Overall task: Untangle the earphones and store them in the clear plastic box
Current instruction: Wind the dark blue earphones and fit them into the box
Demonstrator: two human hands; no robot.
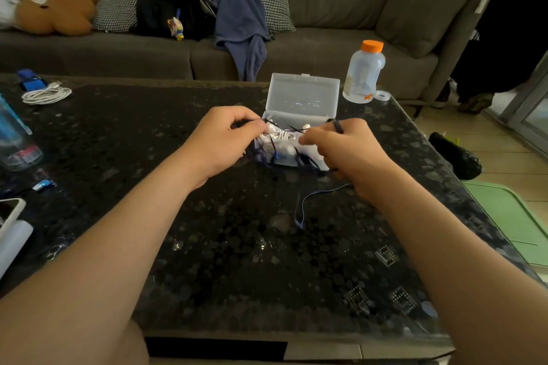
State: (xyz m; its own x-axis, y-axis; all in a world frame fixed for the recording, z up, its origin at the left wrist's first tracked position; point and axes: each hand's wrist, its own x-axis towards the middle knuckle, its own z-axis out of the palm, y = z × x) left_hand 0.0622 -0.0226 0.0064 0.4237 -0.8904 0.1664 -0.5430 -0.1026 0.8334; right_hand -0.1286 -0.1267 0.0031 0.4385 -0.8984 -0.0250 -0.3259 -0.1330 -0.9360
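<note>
A clear plastic box point(302, 95) stands open on the dark table, its lid tilted up at the back. White earphones point(283, 136) lie bundled inside it. Dark blue earphone cords point(302, 161) are tangled over the box's front, and one loop point(302, 207) trails toward me on the table. My left hand point(225, 139) pinches a dark cord at the box's left edge. My right hand point(344, 148) grips another part of the dark cord at the box's right edge, fingers curled. The tangle between my fingers is partly hidden.
A bottle with an orange cap point(364, 72) stands right of the box beside a tape roll point(382, 95). A coiled white cable point(47, 95) lies far left, a blue tumbler point(14, 139) and a phone point(10, 212) at the left edge. A grey sofa point(326, 9) runs behind.
</note>
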